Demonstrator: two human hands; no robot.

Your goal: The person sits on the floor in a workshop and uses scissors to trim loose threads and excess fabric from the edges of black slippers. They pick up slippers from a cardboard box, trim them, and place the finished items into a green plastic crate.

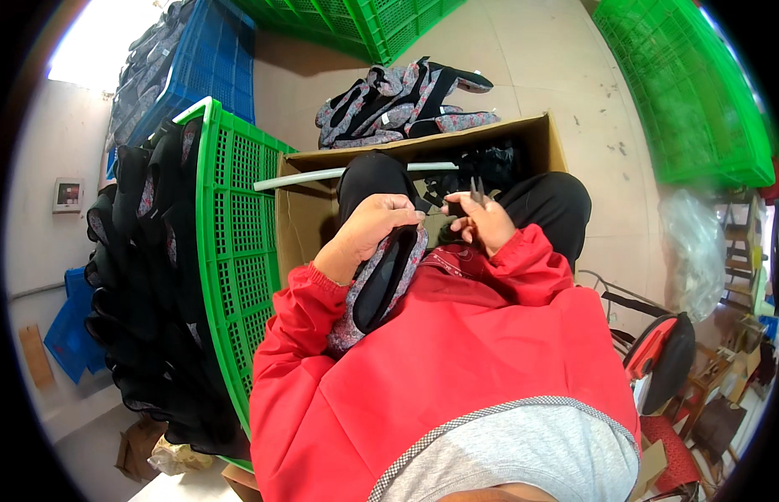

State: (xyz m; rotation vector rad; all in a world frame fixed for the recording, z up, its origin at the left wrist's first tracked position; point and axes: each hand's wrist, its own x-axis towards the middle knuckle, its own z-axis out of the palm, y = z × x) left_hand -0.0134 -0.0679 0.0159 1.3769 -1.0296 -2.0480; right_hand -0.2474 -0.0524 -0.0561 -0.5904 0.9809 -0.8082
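Left hand pinches a patterned fabric piece, right hand holds snips

The left hand (371, 226) has thumb and fingers closed on the upper end of one grey, red-flecked fabric piece (386, 280) with a black inside; it slants over the lap against the red sleeve (301, 309). The right hand (488, 227), fingers curled, grips one pair of dark snips (478, 191), blades pointing away from the body and slightly apart. Hands and fabric piece are apart.

White print on a red cloth (460, 261) in the lap is too small to read, as are small white tags on the pile (389, 105) beyond.

Around the knees: one cardboard box (295, 222), one pale strip (301, 179) across it. Green crates (247, 251) stand in three places; one blue crate (213, 71) is at upper left. The piled pieces overlap too much to count.
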